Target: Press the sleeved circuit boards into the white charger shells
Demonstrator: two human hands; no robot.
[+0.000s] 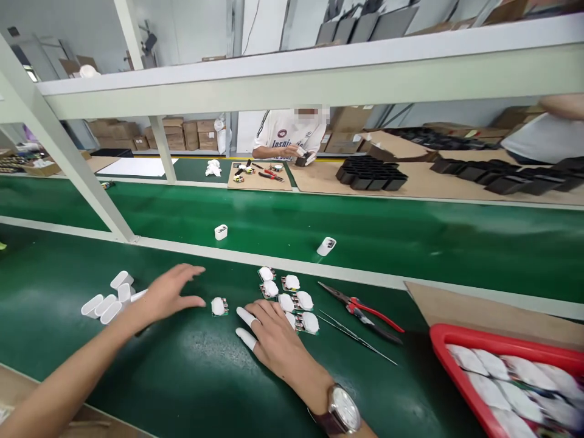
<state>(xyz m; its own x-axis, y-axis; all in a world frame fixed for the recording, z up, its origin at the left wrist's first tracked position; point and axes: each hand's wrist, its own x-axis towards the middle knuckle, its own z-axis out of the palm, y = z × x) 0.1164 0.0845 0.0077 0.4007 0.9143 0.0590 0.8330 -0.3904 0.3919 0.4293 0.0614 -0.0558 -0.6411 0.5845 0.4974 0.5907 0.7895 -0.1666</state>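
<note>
My left hand [171,291] is held over the green bench with thumb and fingers apart, holding nothing. Just right of its thumb lies a small circuit board with a white pad on top [219,306]. My right hand [274,337], with white finger cots on two fingers, hovers or rests right of that board; its fingers are stretched out and I see nothing in them. It partly hides a group of similar padded circuit boards [305,300]. Behind my left wrist stand several white oval plastic housings [106,304], some of them partly covered by the arm.
Red-handled long-nose pliers [353,304] and metal tweezers [358,337] lie right of the boards. A red tray [440,331] holds more padded boards. Two white housings [221,232] sit on the green belt [274,213]. Across it, a person [292,137] handles a black part near stacked black cases [371,174].
</note>
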